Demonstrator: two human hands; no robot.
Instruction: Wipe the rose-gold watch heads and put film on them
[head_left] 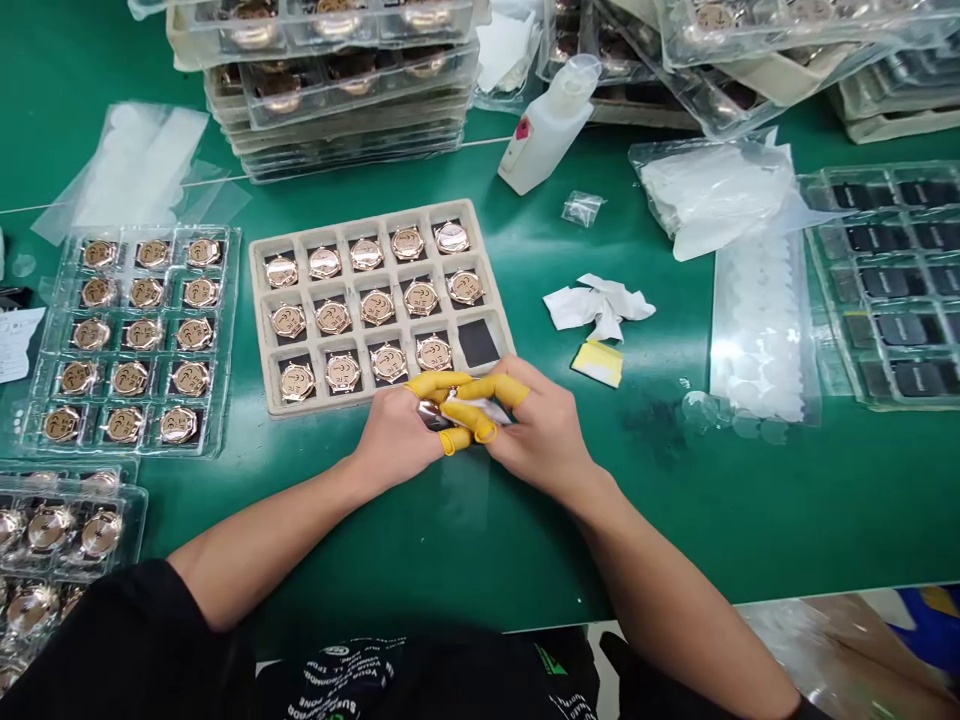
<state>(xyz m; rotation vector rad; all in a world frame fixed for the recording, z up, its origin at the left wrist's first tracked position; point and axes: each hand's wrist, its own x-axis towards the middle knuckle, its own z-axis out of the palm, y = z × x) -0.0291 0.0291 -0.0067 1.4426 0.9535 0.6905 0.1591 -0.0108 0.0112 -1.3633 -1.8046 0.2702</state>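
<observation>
A black printed T-shirt [390, 680] filled the bottom edge of the frame, and bare forearms reached from it across a green workbench mat [675, 520]. Along the top of the frame sat stacks of clear plastic trays [345, 100] holding watch parts. At the far right lay a clear tray of dark rectangular pieces [885, 270], and at the left stood a clear blister tray [131, 340] with 15 rose-gold watch cases in 5 rows of 3. A second blister tray [64, 530] sat at the lower left. At the centre was a beige pulp tray [375, 300] of 15 compartments: 14 held cases, and the lower-right one showed only its black pad [478, 342].

Both hands were closed together just below that tray's front edge, grasping rather than released. The left hand [397, 435] pinched a shiny watch case [433, 414], partly hidden by the fingers, while the right hand [536, 430] worked a white piece [472, 410] against it (yellow finger cots [499, 388] covered several fingertips).

To the right lay crumpled white paper [600, 305], and a small yellow-and-white packet [598, 362] sat just below it.
</observation>
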